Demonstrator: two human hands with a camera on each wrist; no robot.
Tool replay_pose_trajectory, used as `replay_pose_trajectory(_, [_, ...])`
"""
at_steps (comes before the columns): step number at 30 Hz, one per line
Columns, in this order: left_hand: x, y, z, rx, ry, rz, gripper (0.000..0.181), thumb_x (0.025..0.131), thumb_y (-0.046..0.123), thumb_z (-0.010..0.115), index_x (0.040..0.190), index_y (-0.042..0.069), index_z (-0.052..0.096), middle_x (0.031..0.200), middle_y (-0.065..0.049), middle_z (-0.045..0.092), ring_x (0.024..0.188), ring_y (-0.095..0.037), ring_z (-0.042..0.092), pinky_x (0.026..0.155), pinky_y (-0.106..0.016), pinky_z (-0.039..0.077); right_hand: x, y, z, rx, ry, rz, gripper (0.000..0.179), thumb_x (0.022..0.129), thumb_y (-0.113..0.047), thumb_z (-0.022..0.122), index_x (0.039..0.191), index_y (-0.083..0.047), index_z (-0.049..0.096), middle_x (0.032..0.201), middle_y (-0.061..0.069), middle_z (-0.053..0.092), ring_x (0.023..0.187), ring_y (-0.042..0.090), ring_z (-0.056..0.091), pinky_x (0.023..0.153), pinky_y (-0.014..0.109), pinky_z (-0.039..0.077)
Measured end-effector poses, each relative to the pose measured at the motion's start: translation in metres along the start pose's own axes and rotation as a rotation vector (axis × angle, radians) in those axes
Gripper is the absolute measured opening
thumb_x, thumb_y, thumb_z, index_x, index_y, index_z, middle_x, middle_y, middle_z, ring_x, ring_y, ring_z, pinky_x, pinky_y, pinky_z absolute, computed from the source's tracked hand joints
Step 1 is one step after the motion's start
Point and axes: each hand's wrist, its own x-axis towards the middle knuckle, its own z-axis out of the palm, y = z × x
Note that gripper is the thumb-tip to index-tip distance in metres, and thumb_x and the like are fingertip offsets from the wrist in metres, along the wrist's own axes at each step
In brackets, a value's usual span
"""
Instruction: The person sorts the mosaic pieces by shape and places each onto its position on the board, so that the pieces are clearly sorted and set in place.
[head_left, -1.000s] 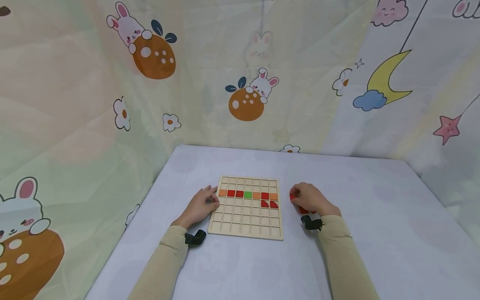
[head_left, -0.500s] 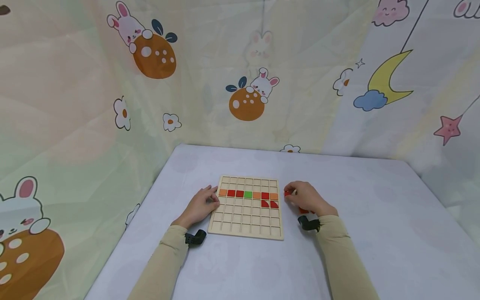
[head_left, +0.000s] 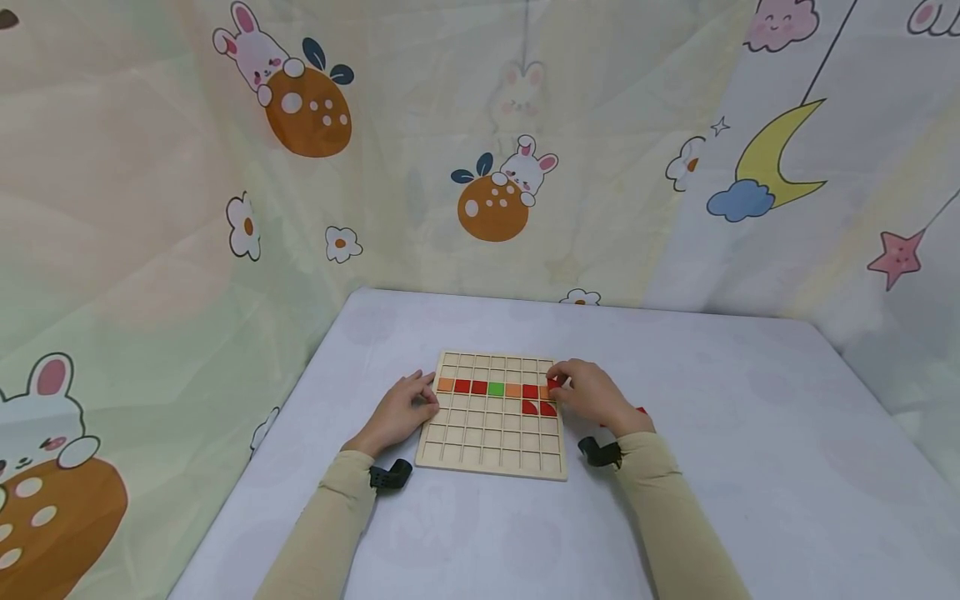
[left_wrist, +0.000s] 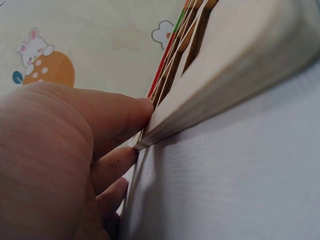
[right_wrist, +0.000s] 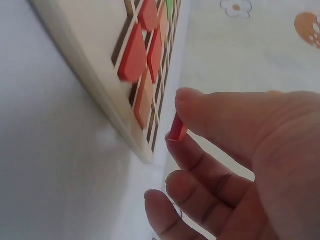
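A wooden grid board (head_left: 487, 450) lies on the table with a row of orange, red and green square tiles (head_left: 496, 389) across it. Below that row's right end sit two red tiles with a rounded side (head_left: 530, 407). At the board's left edge my left hand (head_left: 401, 417) holds the rim (left_wrist: 165, 122), thumb tip on top and a fingertip against the side. Over the right edge, my right hand (head_left: 596, 396) pinches a small red tile (right_wrist: 179, 128) between thumb and index finger, its other fingers loosely bent. The tile is tilted and close above the board.
More red pieces (head_left: 641, 410) lie on the white table (head_left: 750, 467) beside the right wrist, mostly hidden by it. Black wrist cameras (head_left: 392, 476) sit on both wrists. A printed curtain (head_left: 420, 108) hangs behind and to the sides.
My right hand has moved left from the red pieces on the table to the board's right edge, carrying a red tile. My left hand has stayed at the left rim.
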Motion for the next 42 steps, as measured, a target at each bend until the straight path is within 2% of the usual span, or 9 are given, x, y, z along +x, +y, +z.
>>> replay_pose_trajectory(8, [-0.001, -0.001, 0.000, -0.014, 0.008, 0.008, 0.011, 0.088, 0.018, 0.071, 0.081, 0.021, 0.063, 0.150, -0.002, 0.046, 0.148, -0.027, 0.022, 0.122, -0.053, 0.012, 0.000, -0.022, 0.008, -0.058, 0.052, 0.012, 0.025, 0.088, -0.019, 0.073, 0.112, -0.011, 0.069, 0.093, 0.002, 0.064, 0.080, 0.020, 0.054, 0.068, 0.030, 0.052])
replay_pose_trajectory(16, [-0.001, -0.001, 0.000, -0.022, 0.005, 0.011, 0.011, 0.088, 0.017, 0.071, 0.081, 0.021, 0.063, 0.150, -0.003, 0.046, 0.148, -0.028, 0.022, 0.122, -0.054, 0.013, -0.002, -0.036, 0.016, -0.075, 0.064, -0.034, 0.025, 0.087, -0.019, 0.073, 0.110, -0.010, 0.070, 0.090, 0.000, 0.065, 0.078, 0.016, 0.055, 0.068, 0.029, 0.052])
replay_pose_trajectory(26, [-0.001, 0.001, -0.001, -0.016, 0.004, 0.007, 0.012, 0.088, 0.017, 0.072, 0.081, 0.021, 0.063, 0.150, -0.003, 0.046, 0.148, -0.028, 0.023, 0.122, -0.052, 0.013, -0.001, -0.046, 0.026, -0.140, 0.058, -0.098, 0.020, 0.085, -0.020, 0.075, 0.103, -0.013, 0.072, 0.090, -0.002, 0.064, 0.076, 0.015, 0.053, 0.067, 0.029, 0.050])
replay_pose_trajectory(34, [0.000, 0.000, -0.001, -0.007, 0.002, 0.008, 0.011, 0.088, 0.018, 0.071, 0.082, 0.021, 0.063, 0.150, -0.002, 0.046, 0.148, -0.027, 0.023, 0.123, -0.051, 0.012, 0.001, -0.050, 0.034, -0.165, 0.057, -0.114, 0.003, 0.087, -0.014, 0.072, 0.089, -0.013, 0.072, 0.079, -0.005, 0.059, 0.070, 0.013, 0.051, 0.063, 0.027, 0.048])
replay_pose_trajectory(38, [0.001, 0.000, -0.001, -0.007, 0.000, 0.007, 0.011, 0.089, 0.018, 0.071, 0.082, 0.021, 0.063, 0.150, -0.002, 0.045, 0.148, -0.027, 0.022, 0.123, -0.051, 0.012, 0.001, -0.051, 0.037, -0.157, 0.059, -0.118, 0.005, 0.086, -0.016, 0.074, 0.090, -0.014, 0.070, 0.076, -0.005, 0.056, 0.068, 0.013, 0.049, 0.058, 0.026, 0.045])
replay_pose_trajectory(42, [0.000, 0.000, -0.001, -0.009, -0.002, 0.011, 0.011, 0.089, 0.017, 0.071, 0.082, 0.020, 0.063, 0.150, -0.002, 0.045, 0.148, -0.026, 0.022, 0.123, -0.050, 0.012, 0.001, -0.052, 0.039, -0.148, 0.056, -0.127, 0.011, 0.086, -0.019, 0.074, 0.096, -0.015, 0.072, 0.079, -0.005, 0.057, 0.069, 0.012, 0.050, 0.060, 0.025, 0.046])
